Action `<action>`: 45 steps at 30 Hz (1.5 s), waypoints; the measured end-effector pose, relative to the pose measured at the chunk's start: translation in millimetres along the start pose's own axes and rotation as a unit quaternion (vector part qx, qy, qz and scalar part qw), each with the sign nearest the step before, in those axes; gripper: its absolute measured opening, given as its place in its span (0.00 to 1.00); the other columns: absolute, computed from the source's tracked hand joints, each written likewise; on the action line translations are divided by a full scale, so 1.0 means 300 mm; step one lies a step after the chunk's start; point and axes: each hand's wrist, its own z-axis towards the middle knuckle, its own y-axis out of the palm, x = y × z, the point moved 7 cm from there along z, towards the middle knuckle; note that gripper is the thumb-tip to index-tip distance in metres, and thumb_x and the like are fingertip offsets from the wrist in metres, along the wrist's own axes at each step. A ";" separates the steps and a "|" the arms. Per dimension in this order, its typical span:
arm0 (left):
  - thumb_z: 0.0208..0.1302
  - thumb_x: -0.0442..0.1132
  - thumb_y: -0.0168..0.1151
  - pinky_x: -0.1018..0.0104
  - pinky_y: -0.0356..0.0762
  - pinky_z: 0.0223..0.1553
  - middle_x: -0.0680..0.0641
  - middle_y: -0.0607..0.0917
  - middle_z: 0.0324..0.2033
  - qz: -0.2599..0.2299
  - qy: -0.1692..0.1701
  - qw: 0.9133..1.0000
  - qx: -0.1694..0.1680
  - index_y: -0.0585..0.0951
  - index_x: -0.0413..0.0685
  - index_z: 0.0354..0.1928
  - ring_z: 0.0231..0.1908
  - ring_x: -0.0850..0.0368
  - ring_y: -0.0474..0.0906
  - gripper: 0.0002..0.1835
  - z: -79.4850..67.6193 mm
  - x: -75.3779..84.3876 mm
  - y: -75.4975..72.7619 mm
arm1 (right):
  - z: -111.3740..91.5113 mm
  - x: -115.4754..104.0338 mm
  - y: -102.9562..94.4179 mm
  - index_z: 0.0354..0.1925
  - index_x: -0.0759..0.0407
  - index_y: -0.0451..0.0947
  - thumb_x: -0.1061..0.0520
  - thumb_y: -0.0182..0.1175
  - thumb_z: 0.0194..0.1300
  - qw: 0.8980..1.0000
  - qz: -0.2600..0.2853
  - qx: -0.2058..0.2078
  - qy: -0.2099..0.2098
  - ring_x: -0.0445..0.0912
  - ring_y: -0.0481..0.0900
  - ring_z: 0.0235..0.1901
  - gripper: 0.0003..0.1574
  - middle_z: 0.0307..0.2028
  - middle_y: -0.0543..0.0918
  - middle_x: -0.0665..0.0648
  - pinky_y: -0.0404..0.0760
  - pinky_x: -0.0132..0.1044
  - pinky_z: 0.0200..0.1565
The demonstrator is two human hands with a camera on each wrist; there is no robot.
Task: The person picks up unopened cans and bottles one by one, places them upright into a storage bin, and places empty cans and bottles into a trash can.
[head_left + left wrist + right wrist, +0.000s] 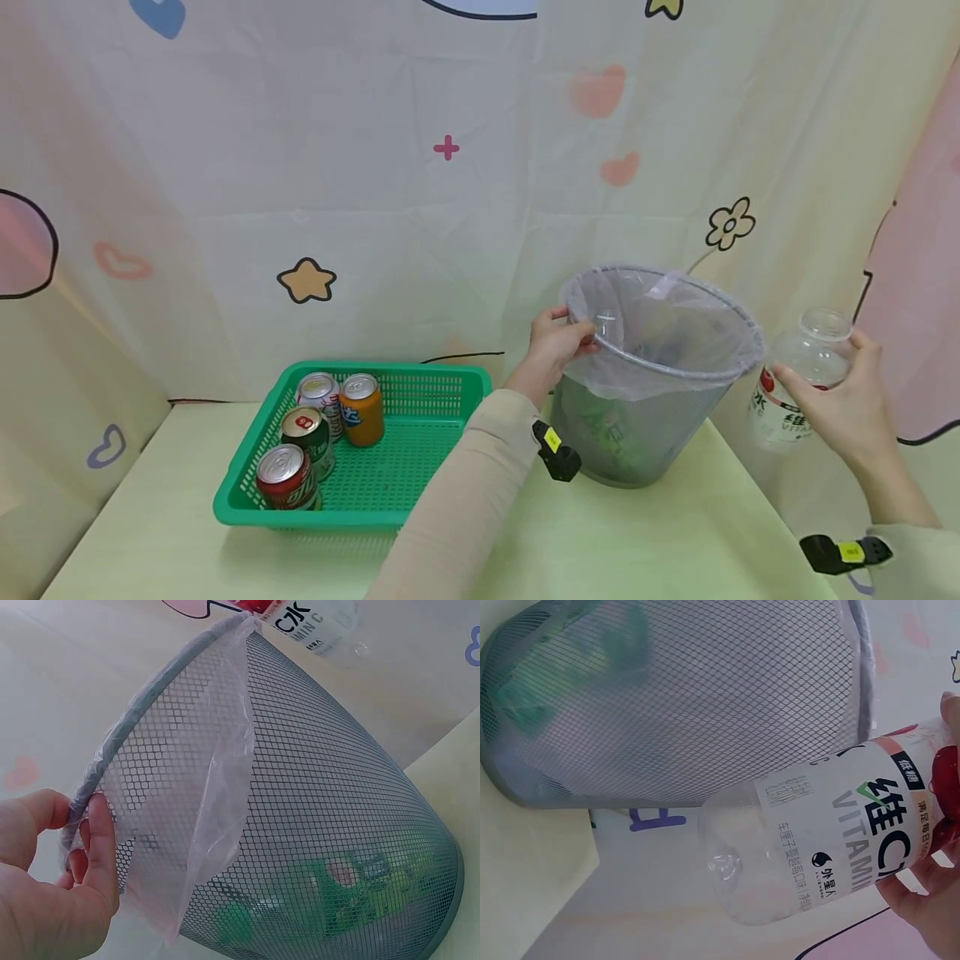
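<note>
My left hand [555,346] pinches the near left rim of a grey mesh wastebasket [322,750], lined with a thin translucent bag [637,383]. The basket tilts, its mouth leaning to the right. Green crumpled packaging [330,892] shows through the mesh near its bottom. In my right hand [847,392] is a clear plastic bottle [840,825] with a white printed label, capless and nearly upright in the head view. It is held to the right of the basket, beyond the table edge. Fingers and thumb curl round the bottle's upper part.
A green plastic basket [480,387] stands on the pale table [645,550] at the left, with several drink cans in its left half, among them an orange can [362,410] and a red can [287,477]. A printed curtain [375,167] hangs behind.
</note>
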 end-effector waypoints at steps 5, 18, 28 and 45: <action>0.52 0.24 0.59 0.69 0.81 0.30 0.43 0.79 0.32 0.002 0.001 1.000 -0.007 0.67 0.41 0.58 0.25 0.57 0.79 0.29 -0.001 0.002 0.002 | 0.030 -0.028 -0.022 0.69 0.43 0.36 0.52 0.62 0.58 1.000 -0.002 0.006 -0.014 0.51 0.67 0.42 0.54 0.62 0.57 0.73 0.72 0.32 0.30; 0.51 0.24 0.59 0.69 0.81 0.28 0.43 0.79 0.31 -0.001 0.006 1.000 -0.007 0.68 0.41 0.58 0.24 0.57 0.79 0.29 0.002 -0.001 0.004 | 0.110 -0.087 -0.092 0.68 0.38 0.39 0.53 0.63 0.56 0.999 -0.019 0.032 -0.032 0.38 0.62 0.40 0.53 0.61 0.58 0.68 0.64 0.27 0.33; 0.52 0.24 0.59 0.69 0.81 0.28 0.43 0.79 0.31 -0.002 0.007 1.000 -0.006 0.67 0.42 0.58 0.24 0.57 0.78 0.29 0.008 -0.003 -0.007 | 0.171 -0.140 -0.103 0.68 0.37 0.34 0.51 0.60 0.59 0.999 -0.014 0.009 -0.032 0.71 0.61 0.50 0.53 0.64 0.53 0.73 0.63 0.73 0.42; 0.52 0.24 0.59 0.68 0.81 0.30 0.43 0.78 0.32 0.004 0.000 1.000 -0.009 0.67 0.42 0.59 0.24 0.57 0.79 0.29 0.008 -0.007 -0.001 | 0.270 -0.200 -0.136 0.68 0.37 0.36 0.48 0.62 0.57 0.998 -0.051 0.009 -0.037 0.65 0.64 0.46 0.54 0.64 0.56 0.69 0.70 0.58 0.35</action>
